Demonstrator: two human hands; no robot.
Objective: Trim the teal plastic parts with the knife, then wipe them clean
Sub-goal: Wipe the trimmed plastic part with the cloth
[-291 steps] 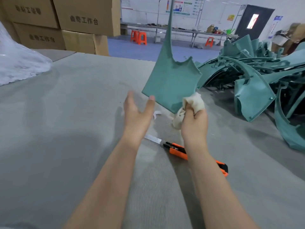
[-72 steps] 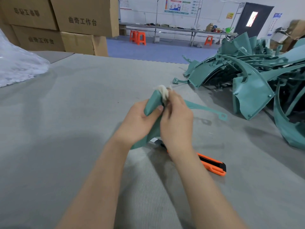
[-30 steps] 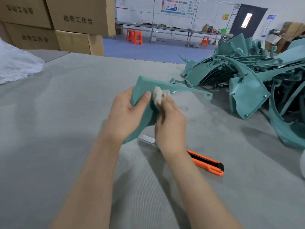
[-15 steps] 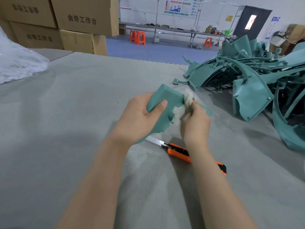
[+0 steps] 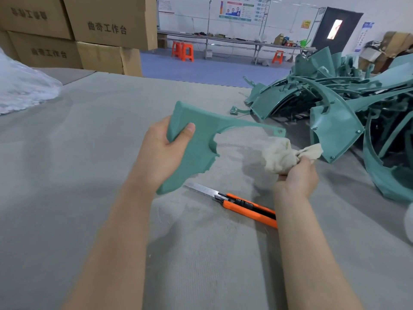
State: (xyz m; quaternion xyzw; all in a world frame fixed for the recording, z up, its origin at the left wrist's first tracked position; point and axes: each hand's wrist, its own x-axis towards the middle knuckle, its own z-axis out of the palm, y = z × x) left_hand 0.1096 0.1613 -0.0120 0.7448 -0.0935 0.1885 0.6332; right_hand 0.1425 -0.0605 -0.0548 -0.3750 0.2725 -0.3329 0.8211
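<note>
Workshop floor: grey ribbed cover on the desk (image 5: 78,153), long benches and orange stools (image 5: 183,51) at the back.

Where things are:
- teal part (image 5: 201,139) is held up off the desk, in front of the person, broad end left, slim arm pointing right
- left hand (image 5: 161,153) clamps the broad corner, thumb on the front face, fingers wrapped behind
- right hand (image 5: 295,175) is bunched round a cream cloth (image 5: 281,155), which sits just right of the part and is not touching it
- knife (image 5: 241,203) lies on the desk below both hands, blade extended, orange body
- pile of teal parts (image 5: 335,121) is on the right of the desk

Handling, my read:
- thin moulded shell, carried by one corner in one hand, so likely light
- broad end looks stiff; the slim arm with the screw tab will probably flex, don't lever on it
- matte textured face, should not slip
- cut-out edge looks ragged, could snag the cloth or nick a finger
- best hold is the thick corner, as gripped now, which leaves the face and arm free for wiping

Writing:
- two cardboard boxes (image 5: 107,21) read "曲奇工作台"
- print on the top-left box is too blurred to read
- wall poster (image 5: 237,10) and the yellow sign by the door are too small to read
- no brand visible on the knife or the part
</note>
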